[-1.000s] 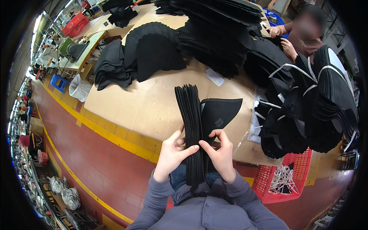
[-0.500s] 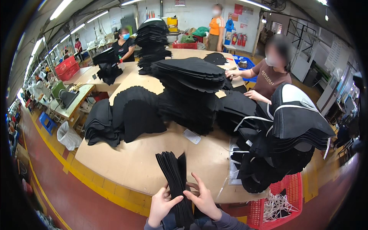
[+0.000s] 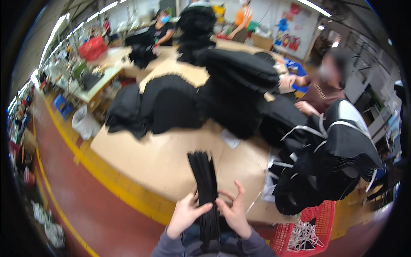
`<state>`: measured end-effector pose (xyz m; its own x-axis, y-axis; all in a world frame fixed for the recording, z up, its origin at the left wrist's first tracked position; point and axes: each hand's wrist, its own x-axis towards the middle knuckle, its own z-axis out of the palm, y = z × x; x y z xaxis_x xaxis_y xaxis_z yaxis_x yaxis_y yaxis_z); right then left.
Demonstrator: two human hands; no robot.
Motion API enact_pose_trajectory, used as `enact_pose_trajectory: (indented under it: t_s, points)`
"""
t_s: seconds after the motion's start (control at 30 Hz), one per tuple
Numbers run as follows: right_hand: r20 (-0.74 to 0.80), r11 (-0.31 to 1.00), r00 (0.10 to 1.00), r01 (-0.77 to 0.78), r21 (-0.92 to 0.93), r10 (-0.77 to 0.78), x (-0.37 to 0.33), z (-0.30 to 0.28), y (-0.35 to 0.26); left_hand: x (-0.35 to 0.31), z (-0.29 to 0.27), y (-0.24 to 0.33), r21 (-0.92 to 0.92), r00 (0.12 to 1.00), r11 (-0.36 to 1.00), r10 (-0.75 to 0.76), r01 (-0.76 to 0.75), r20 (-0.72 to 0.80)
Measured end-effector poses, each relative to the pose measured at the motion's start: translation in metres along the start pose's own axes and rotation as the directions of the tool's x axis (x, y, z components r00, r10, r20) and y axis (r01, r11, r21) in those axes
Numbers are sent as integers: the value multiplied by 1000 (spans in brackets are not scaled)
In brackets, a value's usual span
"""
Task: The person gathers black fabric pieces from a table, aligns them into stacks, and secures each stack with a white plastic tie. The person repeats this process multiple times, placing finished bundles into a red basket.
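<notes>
— What are the hands on?

— A thick bundle of flat black fabric pieces (image 3: 205,188), stood on edge over the near rim of the tabletop (image 3: 158,162). Left hand (image 3: 185,214) and right hand (image 3: 234,210) each clasp a side low down, grip closed on it.

— How would it handle?

— Light and floppy, I'd judge; layers may slide, so squeeze both faces near the bottom.

— Its long axis?

— Running away from the person, tilted slightly left at the far end.

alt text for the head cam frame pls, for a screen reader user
A person's left hand and right hand grip a thin upright stack of black fabric pieces at the edge of a cardboard-covered table piled with more black cut pieces. A red basket sits lower right; another person works opposite.
</notes>
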<state>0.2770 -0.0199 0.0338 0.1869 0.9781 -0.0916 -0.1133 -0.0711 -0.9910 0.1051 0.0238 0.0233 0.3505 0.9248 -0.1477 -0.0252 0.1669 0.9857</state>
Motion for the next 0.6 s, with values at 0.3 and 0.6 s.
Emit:
enact_pose_trajectory:
  t_s: [0.3,0.6]
  points:
    - [35,969,999,44,-243,-36,4,1,-15,-7,6,20,-157,989,977,-147,146,8]
    - [-71,946,980,158,-283,-185,4,-3,-5,-6,11,23,-180,988,972,-157,154,-3]
